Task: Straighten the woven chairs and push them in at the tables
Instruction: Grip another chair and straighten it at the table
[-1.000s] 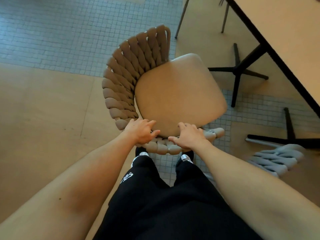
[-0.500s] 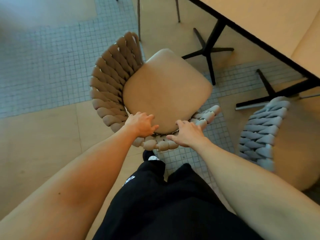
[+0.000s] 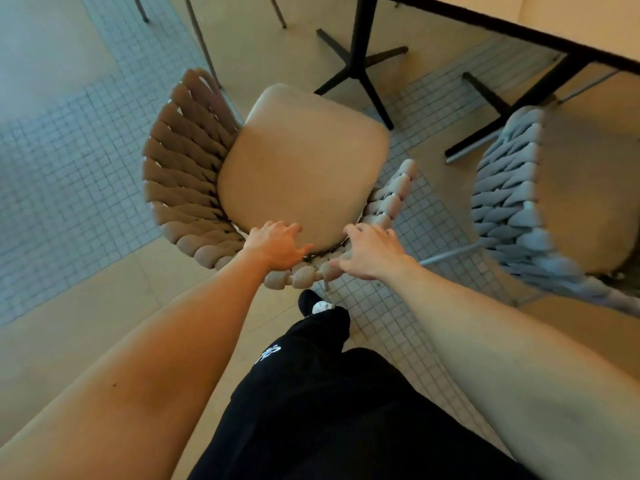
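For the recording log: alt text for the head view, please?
Both hands, left hand and right hand, grip the woven back of a tan chair facing a table; a grey woven chair stands to its right.

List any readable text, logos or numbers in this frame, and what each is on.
No readable text anywhere in the frame.
White mark on the black trousers, left thigh: a small logo, too blurred to read as letters.
Tan woven chair, grey woven chair, table and floor tiles: no labels or numbers visible.
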